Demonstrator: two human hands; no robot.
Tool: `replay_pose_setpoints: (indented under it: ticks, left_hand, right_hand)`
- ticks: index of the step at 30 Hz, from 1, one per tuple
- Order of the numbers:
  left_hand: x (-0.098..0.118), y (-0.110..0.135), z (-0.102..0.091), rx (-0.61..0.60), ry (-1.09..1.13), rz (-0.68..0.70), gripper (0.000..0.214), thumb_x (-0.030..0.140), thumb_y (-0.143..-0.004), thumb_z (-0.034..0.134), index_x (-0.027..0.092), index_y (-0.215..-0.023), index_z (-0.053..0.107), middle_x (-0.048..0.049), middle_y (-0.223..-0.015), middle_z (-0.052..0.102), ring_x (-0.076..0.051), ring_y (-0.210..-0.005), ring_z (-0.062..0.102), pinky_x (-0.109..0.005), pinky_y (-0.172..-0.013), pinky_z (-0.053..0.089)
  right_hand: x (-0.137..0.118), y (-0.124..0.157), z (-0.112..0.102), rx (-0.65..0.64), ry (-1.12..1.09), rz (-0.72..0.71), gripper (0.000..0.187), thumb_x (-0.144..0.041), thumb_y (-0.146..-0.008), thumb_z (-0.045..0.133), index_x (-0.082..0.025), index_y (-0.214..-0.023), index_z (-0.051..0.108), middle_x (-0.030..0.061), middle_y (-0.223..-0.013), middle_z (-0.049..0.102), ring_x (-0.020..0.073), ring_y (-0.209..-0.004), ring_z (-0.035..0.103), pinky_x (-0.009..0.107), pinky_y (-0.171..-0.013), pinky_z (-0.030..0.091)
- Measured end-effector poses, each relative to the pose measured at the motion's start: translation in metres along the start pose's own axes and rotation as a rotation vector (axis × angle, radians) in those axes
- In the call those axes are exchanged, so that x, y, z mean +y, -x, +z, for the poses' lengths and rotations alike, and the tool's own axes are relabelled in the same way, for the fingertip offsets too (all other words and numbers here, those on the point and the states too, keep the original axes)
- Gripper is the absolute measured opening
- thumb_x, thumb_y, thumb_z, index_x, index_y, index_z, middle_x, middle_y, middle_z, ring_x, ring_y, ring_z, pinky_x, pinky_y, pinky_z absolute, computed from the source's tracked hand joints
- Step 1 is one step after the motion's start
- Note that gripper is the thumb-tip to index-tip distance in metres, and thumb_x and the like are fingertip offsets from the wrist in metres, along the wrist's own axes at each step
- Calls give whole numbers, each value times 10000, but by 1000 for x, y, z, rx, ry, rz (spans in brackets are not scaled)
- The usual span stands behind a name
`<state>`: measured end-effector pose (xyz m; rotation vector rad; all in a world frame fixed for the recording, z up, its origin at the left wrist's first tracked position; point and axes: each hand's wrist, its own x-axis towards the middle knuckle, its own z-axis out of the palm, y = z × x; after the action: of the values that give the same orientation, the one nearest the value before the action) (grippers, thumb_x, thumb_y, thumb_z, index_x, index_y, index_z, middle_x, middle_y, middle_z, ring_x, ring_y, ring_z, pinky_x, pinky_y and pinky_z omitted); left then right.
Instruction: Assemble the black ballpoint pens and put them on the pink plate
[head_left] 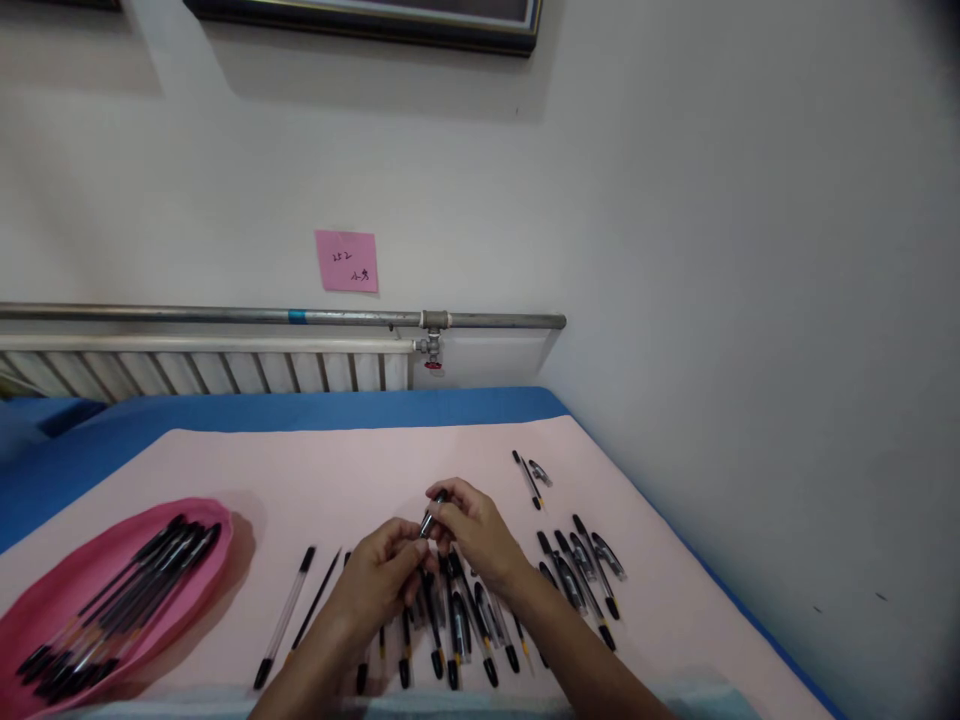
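Observation:
My left hand point(379, 575) and my right hand point(476, 530) meet above the pink cloth, fingers pinched around one pen point(427, 524) with clear and black parts. The right fingers grip its upper, black end; the left fingers close on its lower part, mostly hidden by them. Beneath and just in front of my hands lie several loose black pen parts point(459, 625), including barrels, refills and caps. To the left of my left hand rest a clear barrel with black ends point(286, 615) and a thin black refill point(318, 598).
A pink tray point(214, 560) at the left holds a pile of black pens point(142, 600). More pen parts point(581, 575) lie on the right, with a small group point(531, 482) farther back. The pink cloth point(315, 480) covers a blue surface point(300, 408) against the wall and radiator point(225, 370).

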<state>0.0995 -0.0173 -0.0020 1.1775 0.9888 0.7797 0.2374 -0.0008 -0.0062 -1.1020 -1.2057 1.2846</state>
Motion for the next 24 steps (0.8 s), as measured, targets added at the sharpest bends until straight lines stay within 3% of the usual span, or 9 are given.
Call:
replay_pose_setpoints:
  ticks: [6, 16, 24]
  left_hand:
    - [-4, -2, -1, -2, 50, 34, 356, 410, -684, 594, 153, -911, 498, 29, -644, 590, -18, -362, 351, -151, -342, 171]
    - [0, 1, 2, 54, 16, 34, 323, 435, -657, 597, 157, -789, 499, 59, -561, 548, -1, -297, 286, -149, -305, 170]
    - [-3, 3, 3, 63, -54, 69, 248, 416, -723, 527, 171, -721, 484, 65, -532, 522, -11, -288, 265, -154, -300, 159]
  right_hand:
    - [2, 1, 1, -3, 8, 14, 145, -233, -733, 520, -172, -863, 540, -62, -501, 530, 67, -377, 457, 178, -389, 348]
    - [-3, 6, 7, -8, 68, 1, 126, -215, -724, 508, -179, -843, 527, -75, -488, 497, 61, -358, 418, 180, -377, 313]
    - [0, 7, 10, 16, 140, -33, 144, -230, -718, 516, -183, -846, 562, -63, -527, 495, 73, -423, 445, 187, -417, 342]
